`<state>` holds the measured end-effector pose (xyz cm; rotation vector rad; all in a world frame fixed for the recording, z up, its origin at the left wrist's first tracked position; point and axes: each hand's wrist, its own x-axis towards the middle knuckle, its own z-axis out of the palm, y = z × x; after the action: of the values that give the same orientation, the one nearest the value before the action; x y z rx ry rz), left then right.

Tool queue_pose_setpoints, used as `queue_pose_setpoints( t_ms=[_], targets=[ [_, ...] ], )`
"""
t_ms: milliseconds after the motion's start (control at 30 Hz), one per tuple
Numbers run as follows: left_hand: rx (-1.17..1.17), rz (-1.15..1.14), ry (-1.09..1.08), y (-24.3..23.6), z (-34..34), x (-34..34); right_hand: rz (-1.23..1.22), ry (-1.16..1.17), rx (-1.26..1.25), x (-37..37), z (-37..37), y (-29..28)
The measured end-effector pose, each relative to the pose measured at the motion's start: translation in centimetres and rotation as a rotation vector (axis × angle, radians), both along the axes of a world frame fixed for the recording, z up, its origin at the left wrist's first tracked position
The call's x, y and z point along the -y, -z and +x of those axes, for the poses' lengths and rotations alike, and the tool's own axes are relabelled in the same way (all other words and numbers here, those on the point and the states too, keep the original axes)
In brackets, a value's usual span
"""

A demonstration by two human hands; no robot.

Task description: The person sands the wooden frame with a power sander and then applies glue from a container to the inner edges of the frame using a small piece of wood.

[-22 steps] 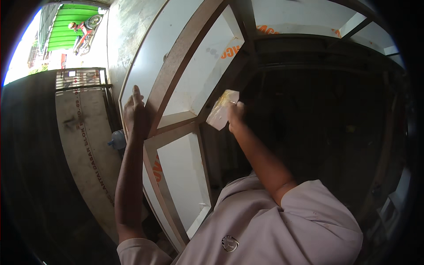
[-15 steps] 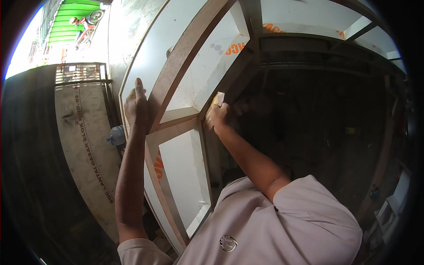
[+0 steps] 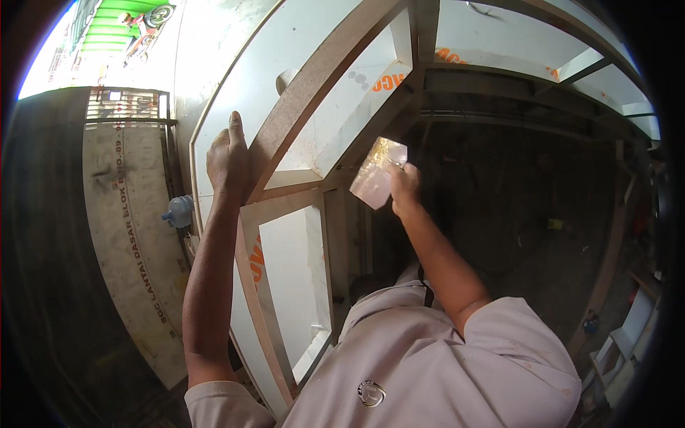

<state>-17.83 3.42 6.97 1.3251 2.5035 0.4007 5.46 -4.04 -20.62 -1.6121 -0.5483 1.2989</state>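
Observation:
A wooden frame (image 3: 307, 100) with pale panels behind its openings stands before me, running from lower middle to the top. My left hand (image 3: 227, 160) lies against its left side, thumb stretched up along the rail and the other fingers curled, partly hidden. To the right of the frame, my right hand (image 3: 405, 187) pinches a flat pale spreader-like plate (image 3: 374, 187) with clipped corners. A shiny yellowish smear covers its upper part. The plate hangs in the air, apart from the frame.
A blue water jug (image 3: 180, 211) stands beyond the frame on the left, near a long plywood board (image 3: 135, 242). Another framed panel (image 3: 499, 32) curves across the top. White pieces (image 3: 617, 349) lie at the right edge. A red motorbike (image 3: 148, 25) shows outside at upper left.
My right hand has drawn back from the frame to the right, turning the plate so its broad face shows. My left hand stays on the frame, and the view has shifted slightly.

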Motion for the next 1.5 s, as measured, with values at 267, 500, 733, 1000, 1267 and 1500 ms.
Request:
queue_pose_setpoints(
  t_ms=[267, 500, 733, 1000, 1267, 1500],
  targets=[
    [0.005, 0.084, -0.029, 0.7, -0.3, 0.0, 0.066, -0.264, -0.283, 1.5, 4.6, -3.6],
    [0.005, 0.787, -0.033, -0.9, -0.6, 4.3, 0.364, -0.547, 0.012, 1.4, 5.2, 0.9],
    [-0.071, 0.887, 0.021, 3.6, 10.8, 22.2, 0.828, -0.694, 0.576, 0.6, 7.8, 1.9],
    [0.33, 0.912, -0.209, 18.4, 1.1, 24.3, 1.279, -0.685, 0.795, 0.4, 5.7, 6.8],
    [-0.162, 0.556, -0.137, 25.5, 6.0, 25.7, 1.598, -0.372, 1.078, -1.6, 1.0, 15.2],
    [-0.614, 0.496, -0.205, 33.4, 7.7, 32.3, 1.783, -0.06, 1.21, -4.6, -3.9, 21.3]
  ],
)
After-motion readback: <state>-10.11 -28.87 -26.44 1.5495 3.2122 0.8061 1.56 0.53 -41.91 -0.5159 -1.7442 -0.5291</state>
